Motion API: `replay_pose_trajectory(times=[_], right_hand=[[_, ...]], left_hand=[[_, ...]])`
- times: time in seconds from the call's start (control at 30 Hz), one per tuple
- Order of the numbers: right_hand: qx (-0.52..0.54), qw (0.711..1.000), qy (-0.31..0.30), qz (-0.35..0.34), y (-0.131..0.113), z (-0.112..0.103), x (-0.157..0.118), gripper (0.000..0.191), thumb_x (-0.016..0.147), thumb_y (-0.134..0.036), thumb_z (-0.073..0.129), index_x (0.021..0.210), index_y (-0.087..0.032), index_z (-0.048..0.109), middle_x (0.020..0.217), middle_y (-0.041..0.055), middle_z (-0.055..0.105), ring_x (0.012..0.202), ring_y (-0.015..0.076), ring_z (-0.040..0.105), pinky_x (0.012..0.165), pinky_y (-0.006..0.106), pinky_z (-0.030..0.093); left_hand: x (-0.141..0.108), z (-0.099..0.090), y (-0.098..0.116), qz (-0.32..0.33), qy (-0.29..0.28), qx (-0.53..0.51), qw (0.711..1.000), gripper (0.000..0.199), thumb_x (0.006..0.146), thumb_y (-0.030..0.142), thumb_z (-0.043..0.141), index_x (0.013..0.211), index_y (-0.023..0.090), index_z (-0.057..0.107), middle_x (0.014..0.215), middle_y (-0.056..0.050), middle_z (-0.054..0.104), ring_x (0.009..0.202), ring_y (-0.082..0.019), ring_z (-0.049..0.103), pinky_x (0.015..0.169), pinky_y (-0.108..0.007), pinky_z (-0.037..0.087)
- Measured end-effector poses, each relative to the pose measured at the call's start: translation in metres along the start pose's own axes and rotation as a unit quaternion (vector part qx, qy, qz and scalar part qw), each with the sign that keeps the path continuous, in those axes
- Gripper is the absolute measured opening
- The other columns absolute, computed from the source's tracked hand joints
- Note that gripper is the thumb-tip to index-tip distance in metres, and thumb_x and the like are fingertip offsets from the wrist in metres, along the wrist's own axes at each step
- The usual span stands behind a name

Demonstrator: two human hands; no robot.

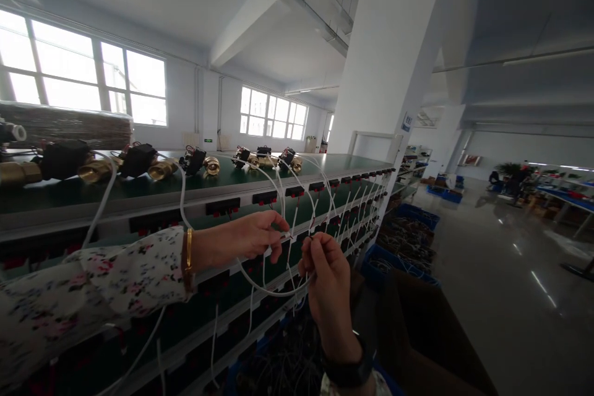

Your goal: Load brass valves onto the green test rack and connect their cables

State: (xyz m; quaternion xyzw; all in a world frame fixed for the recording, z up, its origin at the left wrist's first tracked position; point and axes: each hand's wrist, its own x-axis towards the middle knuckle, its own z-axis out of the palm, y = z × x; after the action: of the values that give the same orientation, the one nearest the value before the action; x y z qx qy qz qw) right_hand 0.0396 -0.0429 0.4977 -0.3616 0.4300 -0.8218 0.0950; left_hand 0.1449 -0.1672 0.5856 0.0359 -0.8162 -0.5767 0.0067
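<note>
While the right hand (327, 272) pinches the end of a white cable (273, 292) between thumb and forefinger, the left hand (257, 236) is just beside it, fingers curved and thumb a little apart from the forefinger; whether these fingertips grip a wire, I cannot tell. The head view shows the cable sagging in a loop below both hands, in front of the tiered rack. A gold bracelet (188, 250) circles the left wrist, next to a floral sleeve (116, 278), and a black band (346, 368) is on the right wrist.

Beyond the hands, brass fittings (95, 170) with black boxes (138, 159) stand in a row along the green counter (338, 162) on top of the rack. From several of them, white leads curve down over the front edge. Under that edge runs a line of black-and-red connectors (223, 206), with more white cables hanging at the lower tiers. To the right, blue bins (420, 215) filled with tangled cables sit on the floor (501, 297), near a brown box (417, 334).
</note>
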Motion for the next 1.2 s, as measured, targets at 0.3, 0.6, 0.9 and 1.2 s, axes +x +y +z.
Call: replay_pose_trajectory(times=[0.3,0.6,0.9,1.2], right_hand=[[0.196,0.973,-0.007,0.119,0.006,0.018,-0.001,0.012,0.078,-0.026,0.064,0.078,-0.017,0.057,0.079,0.0031,0.068,0.078,0.0146,0.064,0.075,0.027,0.051],[0.213,0.964,0.006,0.157,0.010,0.022,-0.007,0.009,0.078,-0.024,0.064,0.077,-0.017,0.060,0.081,0.0031,0.068,0.076,0.0132,0.063,0.071,0.024,0.050],[0.091,0.993,-0.008,0.076,0.013,0.024,-0.007,0.011,0.079,-0.028,0.063,0.078,-0.017,0.062,0.071,-0.0012,0.060,0.062,0.0070,0.054,0.060,0.019,0.045],[0.024,0.994,-0.079,0.077,-0.005,0.023,-0.001,0.009,0.077,-0.023,0.061,0.072,-0.017,0.059,0.086,0.0012,0.061,0.066,0.0091,0.055,0.063,0.023,0.046]], left_hand=[[0.008,0.008,-0.025,0.142,0.156,0.156,0.965,0.011,0.079,0.014,0.044,0.086,0.015,0.052,0.070,0.001,0.058,0.066,-0.011,0.054,0.060,-0.022,0.039],[-0.006,0.015,-0.046,0.230,0.266,0.429,0.832,0.015,0.086,0.017,0.049,0.096,0.019,0.060,0.088,-0.001,0.062,0.079,-0.012,0.057,0.070,-0.022,0.041],[-0.002,0.012,-0.028,0.169,0.266,0.363,0.877,0.010,0.082,0.019,0.052,0.082,0.017,0.061,0.079,0.000,0.062,0.071,-0.011,0.055,0.065,-0.022,0.040],[-0.012,-0.006,-0.017,0.048,0.132,0.106,0.984,0.018,0.080,0.028,0.050,0.086,0.014,0.060,0.076,0.001,0.058,0.072,-0.012,0.052,0.068,-0.021,0.040]])
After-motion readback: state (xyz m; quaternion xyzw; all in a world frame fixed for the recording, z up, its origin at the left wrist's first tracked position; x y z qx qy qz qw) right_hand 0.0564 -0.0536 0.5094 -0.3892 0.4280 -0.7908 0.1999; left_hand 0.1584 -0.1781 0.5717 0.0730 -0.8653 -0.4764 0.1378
